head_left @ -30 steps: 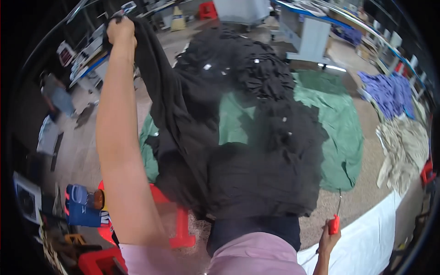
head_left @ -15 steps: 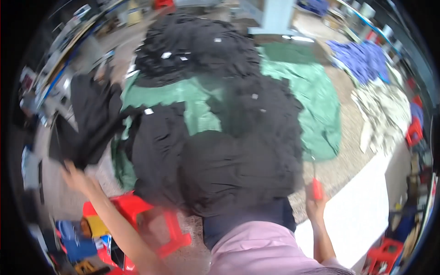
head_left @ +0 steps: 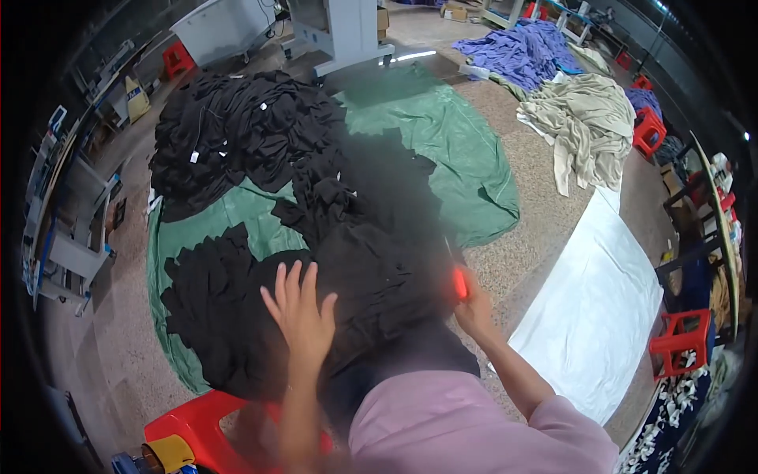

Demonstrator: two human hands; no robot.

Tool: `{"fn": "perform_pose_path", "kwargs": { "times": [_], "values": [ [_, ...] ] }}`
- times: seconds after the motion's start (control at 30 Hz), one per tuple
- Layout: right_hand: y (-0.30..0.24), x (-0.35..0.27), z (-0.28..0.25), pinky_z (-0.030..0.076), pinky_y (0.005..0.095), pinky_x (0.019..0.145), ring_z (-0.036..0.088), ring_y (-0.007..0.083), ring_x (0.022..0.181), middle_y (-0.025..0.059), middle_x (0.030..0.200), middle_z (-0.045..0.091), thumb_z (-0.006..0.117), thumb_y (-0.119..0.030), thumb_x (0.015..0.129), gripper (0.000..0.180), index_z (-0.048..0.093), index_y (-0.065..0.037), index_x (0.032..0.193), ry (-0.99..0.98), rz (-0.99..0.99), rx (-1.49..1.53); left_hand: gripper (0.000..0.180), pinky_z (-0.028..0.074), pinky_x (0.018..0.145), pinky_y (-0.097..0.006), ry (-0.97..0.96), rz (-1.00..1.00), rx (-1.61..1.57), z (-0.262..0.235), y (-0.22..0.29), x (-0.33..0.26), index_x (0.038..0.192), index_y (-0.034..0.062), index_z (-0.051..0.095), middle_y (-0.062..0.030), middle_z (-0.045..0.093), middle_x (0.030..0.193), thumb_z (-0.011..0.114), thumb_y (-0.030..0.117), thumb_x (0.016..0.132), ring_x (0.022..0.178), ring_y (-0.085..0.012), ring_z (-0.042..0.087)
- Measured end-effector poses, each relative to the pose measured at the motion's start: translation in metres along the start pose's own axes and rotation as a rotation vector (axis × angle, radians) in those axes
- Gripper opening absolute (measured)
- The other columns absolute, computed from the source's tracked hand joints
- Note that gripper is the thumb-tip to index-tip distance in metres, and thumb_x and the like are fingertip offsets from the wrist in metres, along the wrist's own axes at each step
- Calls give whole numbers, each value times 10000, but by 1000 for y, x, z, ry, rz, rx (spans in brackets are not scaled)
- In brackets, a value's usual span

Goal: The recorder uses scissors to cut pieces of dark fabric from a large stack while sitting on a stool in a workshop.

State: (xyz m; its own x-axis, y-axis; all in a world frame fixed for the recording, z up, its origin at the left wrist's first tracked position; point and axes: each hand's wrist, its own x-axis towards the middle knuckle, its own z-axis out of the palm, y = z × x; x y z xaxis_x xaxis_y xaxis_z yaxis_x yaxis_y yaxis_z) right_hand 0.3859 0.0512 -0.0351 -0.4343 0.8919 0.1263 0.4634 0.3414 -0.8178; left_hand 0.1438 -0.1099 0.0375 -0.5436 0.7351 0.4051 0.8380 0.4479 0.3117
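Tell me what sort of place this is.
Probably a garment workshop, judging by the big heap of crumpled black cloth on a green plastic sheet, with a purple fabric pile and a cream fabric pile off to the right.

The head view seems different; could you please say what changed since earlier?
The left hand has released the black piece held out leftward and come back over the black cloth, fingers spread. The right hand, nearer the cloth now, still grips the red-handled tool. The green sheet stays spread.
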Motion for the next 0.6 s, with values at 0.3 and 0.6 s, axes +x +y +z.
{"fn": "perform_pose_path", "kwargs": {
  "times": [0.3,0.6],
  "values": [
    [27,72,11,519,452,839,647,425,1005,212,1100,666,753,-140,755,824,338,-235,1461,-204,225,-93,285,484,914,-351,-170,-202,-714,17,-49,63,1127,35,600,-128,674,1050,683,117,867,1011,-288,638],
    [63,91,23,500,402,846,648,401,996,197,1039,666,612,16,734,590,544,-161,1292,-177,47,-25,140,509,797,-382,-193,41,-414,48,-42,74,894,38,675,-100,712,945,737,89,779,909,-319,649]
  ]
}}
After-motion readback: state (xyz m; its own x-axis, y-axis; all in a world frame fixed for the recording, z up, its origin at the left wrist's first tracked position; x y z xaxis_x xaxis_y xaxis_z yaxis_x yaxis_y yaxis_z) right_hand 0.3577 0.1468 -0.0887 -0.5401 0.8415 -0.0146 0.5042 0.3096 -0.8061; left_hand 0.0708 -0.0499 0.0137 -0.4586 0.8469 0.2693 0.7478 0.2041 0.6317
